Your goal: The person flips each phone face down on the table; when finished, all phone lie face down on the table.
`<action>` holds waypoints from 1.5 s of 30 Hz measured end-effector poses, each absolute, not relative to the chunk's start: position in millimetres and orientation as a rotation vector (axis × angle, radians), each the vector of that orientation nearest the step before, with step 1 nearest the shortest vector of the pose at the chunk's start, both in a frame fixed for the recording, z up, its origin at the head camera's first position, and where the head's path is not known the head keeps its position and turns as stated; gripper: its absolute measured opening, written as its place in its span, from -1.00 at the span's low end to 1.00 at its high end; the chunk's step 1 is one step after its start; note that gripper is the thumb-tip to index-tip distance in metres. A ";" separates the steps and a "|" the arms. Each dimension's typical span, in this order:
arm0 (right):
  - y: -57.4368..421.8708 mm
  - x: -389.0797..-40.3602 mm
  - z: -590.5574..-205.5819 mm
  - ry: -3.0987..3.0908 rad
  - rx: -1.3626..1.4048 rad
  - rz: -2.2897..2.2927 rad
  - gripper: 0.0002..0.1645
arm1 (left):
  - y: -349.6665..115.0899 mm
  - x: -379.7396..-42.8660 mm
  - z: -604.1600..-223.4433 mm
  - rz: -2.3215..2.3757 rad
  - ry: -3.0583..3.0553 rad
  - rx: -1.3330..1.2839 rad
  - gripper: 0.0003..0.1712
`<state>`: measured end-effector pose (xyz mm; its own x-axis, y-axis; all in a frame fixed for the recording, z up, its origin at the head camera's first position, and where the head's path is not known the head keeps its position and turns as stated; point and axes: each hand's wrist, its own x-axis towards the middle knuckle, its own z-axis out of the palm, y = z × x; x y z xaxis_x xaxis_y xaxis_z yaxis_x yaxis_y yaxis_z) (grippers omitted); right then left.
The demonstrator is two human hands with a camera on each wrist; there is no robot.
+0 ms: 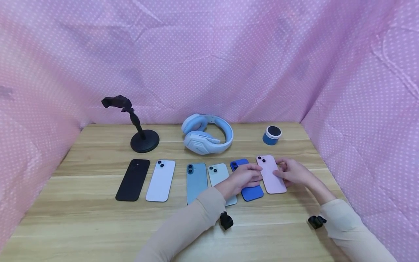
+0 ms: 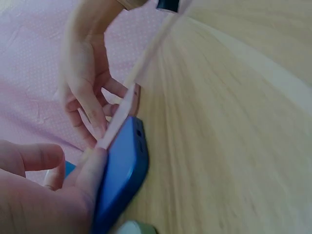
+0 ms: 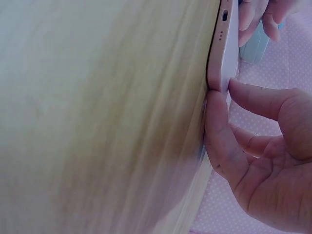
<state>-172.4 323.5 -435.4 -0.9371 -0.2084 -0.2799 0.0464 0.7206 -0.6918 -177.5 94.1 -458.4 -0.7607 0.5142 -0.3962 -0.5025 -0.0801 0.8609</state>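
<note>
A pink smartphone (image 1: 271, 174) lies back up at the right end of a row of phones. My right hand (image 1: 292, 171) pinches its right edge, thumb on the back and a finger along the side, as the right wrist view shows. Over the blue smartphone (image 1: 252, 193) reaches my left hand (image 1: 243, 177), its fairly straight fingers touching the pink phone's left edge. That hand partly covers the blue phone. Beneath my left wrist lies a pale green smartphone (image 1: 218, 173), partly hidden. A teal smartphone (image 1: 197, 180) lies left of it.
Farther left lie a white smartphone (image 1: 161, 182) and a black smartphone (image 1: 132, 181). Behind the row stand a black phone stand (image 1: 145, 141), a light blue headset (image 1: 204, 142) and a small blue speaker (image 1: 271, 136). Pink dotted cloth (image 1: 209, 65) borders the wooden table (image 1: 82, 225).
</note>
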 end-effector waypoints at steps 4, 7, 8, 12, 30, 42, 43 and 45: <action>323.3 -172.2 -435.3 2.586 -0.104 -1.060 -0.41 | 95.6 -176.7 -454.0 1.895 1.524 -0.034 -0.74; 322.9 -171.3 -434.8 2.582 -0.102 -1.070 -0.44 | 96.3 -174.8 -449.5 1.903 1.493 -0.062 -0.71; 322.7 -171.0 -434.9 2.577 -0.093 -1.074 -0.44 | 96.4 -173.8 -447.6 1.904 1.479 -0.068 -0.69; 323.3 -168.6 -436.4 2.554 -0.092 -1.098 -0.43 | 97.6 -167.4 -441.6 1.907 1.444 -0.069 -0.54; 328.5 -163.0 -439.5 2.580 -0.069 -1.135 -0.50 | 103.1 -159.6 -440.4 1.891 1.429 -0.066 -0.44; 323.1 -166.7 -430.3 2.546 -0.049 -1.127 -0.47 | 99.9 -164.6 -438.9 1.988 1.266 -0.099 -0.43; 322.8 -166.8 -429.8 2.544 -0.046 -1.124 -0.46 | 99.7 -164.7 -438.7 1.996 1.258 -0.109 -0.43; 322.4 -167.2 -428.9 2.544 -0.039 -1.119 -0.46 | 99.2 -164.8 -438.4 2.012 1.237 -0.128 -0.44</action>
